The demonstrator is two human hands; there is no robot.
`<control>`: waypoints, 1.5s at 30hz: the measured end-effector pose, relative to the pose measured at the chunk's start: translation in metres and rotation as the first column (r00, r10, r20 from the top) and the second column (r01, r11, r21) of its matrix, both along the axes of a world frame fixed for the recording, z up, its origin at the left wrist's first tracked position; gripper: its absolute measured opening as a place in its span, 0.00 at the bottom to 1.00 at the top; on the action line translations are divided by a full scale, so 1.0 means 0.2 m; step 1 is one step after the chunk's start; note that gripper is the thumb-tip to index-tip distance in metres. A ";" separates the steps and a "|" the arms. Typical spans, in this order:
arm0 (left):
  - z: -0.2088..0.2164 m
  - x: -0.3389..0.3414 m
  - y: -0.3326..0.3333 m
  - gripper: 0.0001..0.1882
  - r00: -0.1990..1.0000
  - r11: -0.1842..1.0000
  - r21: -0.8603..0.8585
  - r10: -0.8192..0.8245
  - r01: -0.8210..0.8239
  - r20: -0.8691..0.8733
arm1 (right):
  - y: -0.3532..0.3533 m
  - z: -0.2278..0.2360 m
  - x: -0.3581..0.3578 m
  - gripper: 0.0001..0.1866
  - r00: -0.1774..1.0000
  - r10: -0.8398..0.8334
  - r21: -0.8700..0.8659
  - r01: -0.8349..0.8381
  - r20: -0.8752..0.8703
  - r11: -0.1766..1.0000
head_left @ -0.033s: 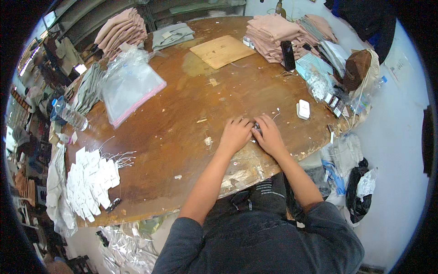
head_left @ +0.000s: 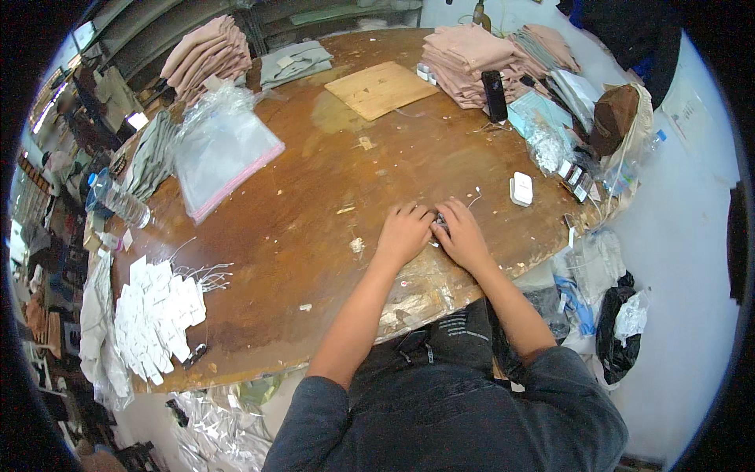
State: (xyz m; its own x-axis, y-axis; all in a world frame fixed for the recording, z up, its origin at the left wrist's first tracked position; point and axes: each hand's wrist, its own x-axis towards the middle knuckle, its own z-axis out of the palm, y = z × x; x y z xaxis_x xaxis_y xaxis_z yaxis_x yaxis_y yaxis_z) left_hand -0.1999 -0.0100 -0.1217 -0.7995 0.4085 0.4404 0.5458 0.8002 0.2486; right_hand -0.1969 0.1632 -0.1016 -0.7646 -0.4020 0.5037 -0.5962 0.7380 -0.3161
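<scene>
My left hand (head_left: 403, 234) and my right hand (head_left: 459, 232) meet close to the near edge of the wooden table (head_left: 291, 212). The fingers of both are curled inward. A small dark thing (head_left: 442, 223) shows between them, mostly covered by my right fingers; its kind is not clear. From beside the right fingertips a thin white string (head_left: 476, 193) sticks out onto the wood. What the left fingertips hold is hidden. To the left lies a heap of white tags (head_left: 157, 315) with strings (head_left: 208, 274).
Clear plastic bags (head_left: 224, 157), a water bottle (head_left: 122, 200) and folded pink cloth (head_left: 206, 55) lie left. At the back are a wooden board (head_left: 381, 90) and another pink cloth stack (head_left: 469, 59). A phone (head_left: 495, 96) and a small white box (head_left: 521, 189) are right.
</scene>
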 end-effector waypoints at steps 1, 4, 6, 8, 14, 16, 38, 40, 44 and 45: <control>0.00 -0.01 0.00 0.14 1.000 1.000 -0.014 0.009 -0.009 0.003 | 0.00 0.00 0.00 0.21 0.998 -0.004 0.040 0.002 0.057 0.999; 0.02 -0.03 0.01 0.14 0.999 0.999 -0.039 0.018 -0.020 -0.035 | 0.00 0.01 -0.01 0.21 1.000 0.001 -0.005 -0.001 -0.001 1.000; 0.02 -0.02 0.02 0.14 0.999 0.999 -0.042 0.026 -0.028 -0.042 | 0.00 0.02 0.00 0.19 1.000 -0.007 -0.015 0.007 -0.029 1.000; 0.03 -0.02 0.03 0.14 0.998 0.998 -0.048 0.039 -0.041 -0.042 | 0.01 0.03 0.01 0.17 0.999 -0.009 -0.030 0.008 -0.053 1.000; 0.02 -0.03 0.04 0.12 0.988 0.988 -0.118 0.082 -0.098 -0.128 | 0.04 0.01 0.02 0.08 0.988 -0.048 -0.136 0.029 -0.144 0.990; 0.03 -0.03 0.02 0.10 0.983 0.994 -0.086 0.051 -0.067 -0.176 | 0.06 0.00 0.03 0.08 0.993 -0.074 -0.051 0.070 -0.088 0.996; 0.15 0.05 -0.04 0.16 0.994 0.968 -0.249 0.015 0.013 0.112 | 0.07 -0.02 0.01 0.05 0.994 0.029 -0.169 -0.047 -0.105 0.984; 0.14 0.05 -0.03 0.17 1.000 0.989 -0.148 -0.018 0.015 -0.015 | 0.06 -0.02 0.01 0.06 0.992 0.018 -0.155 -0.038 -0.123 0.987; 0.11 0.06 -0.04 0.19 0.998 0.997 -0.049 -0.055 0.053 -0.027 | 0.11 0.00 -0.02 0.08 0.983 -0.066 -0.223 0.027 -0.170 0.975; 0.10 0.07 -0.04 0.19 0.998 0.997 -0.051 -0.052 0.050 -0.020 | 0.15 0.01 -0.03 0.12 0.975 -0.151 -0.204 0.116 -0.166 0.972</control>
